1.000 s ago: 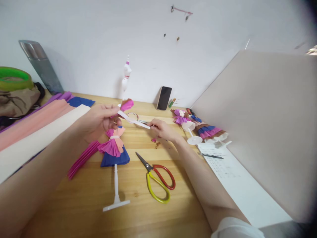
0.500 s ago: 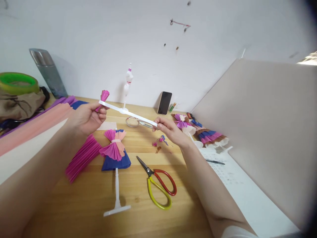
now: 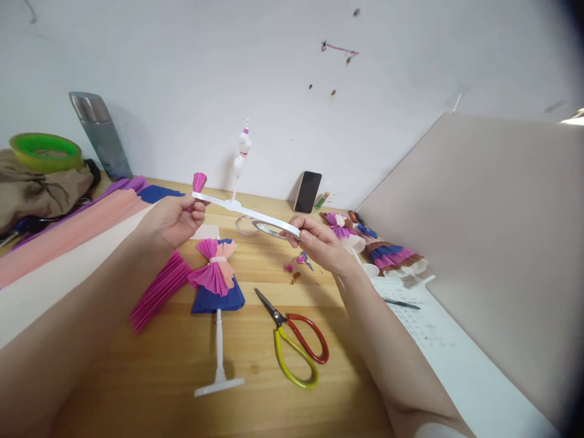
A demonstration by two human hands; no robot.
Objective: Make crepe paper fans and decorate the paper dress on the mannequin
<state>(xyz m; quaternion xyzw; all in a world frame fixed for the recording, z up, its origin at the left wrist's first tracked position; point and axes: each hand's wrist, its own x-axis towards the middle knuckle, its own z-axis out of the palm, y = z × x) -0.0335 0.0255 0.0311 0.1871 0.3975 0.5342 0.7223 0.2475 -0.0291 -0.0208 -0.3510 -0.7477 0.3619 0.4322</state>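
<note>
My left hand (image 3: 177, 220) is closed, pinching a small gathered piece of pink crepe paper (image 3: 199, 182) and the free end of a white tape strip (image 3: 261, 215). The strip runs taut across to a narrow roll of tape (image 3: 292, 230), which my right hand (image 3: 322, 244) grips by its edge. Below the strip, a small white dress stand (image 3: 219, 347) lies on the table, dressed with a blue paper skirt (image 3: 214, 302) and a pink and peach pleated top (image 3: 210, 267). Pleated pink paper (image 3: 160, 292) lies to its left, scissors (image 3: 292, 347) to its right.
Behind my hands stand a bare white mannequin (image 3: 241, 155) and a phone (image 3: 308, 191) against the wall. Paper sheets (image 3: 104, 222), a bag (image 3: 41, 185) and a flask (image 3: 100, 137) are at left. Paper dresses (image 3: 392, 252) and a pen (image 3: 401, 303) lie at right.
The view has shifted slightly, so things sit a little further right. My right hand has tilted the tape roll, showing more of its ring. Both hands keep their hold.
</note>
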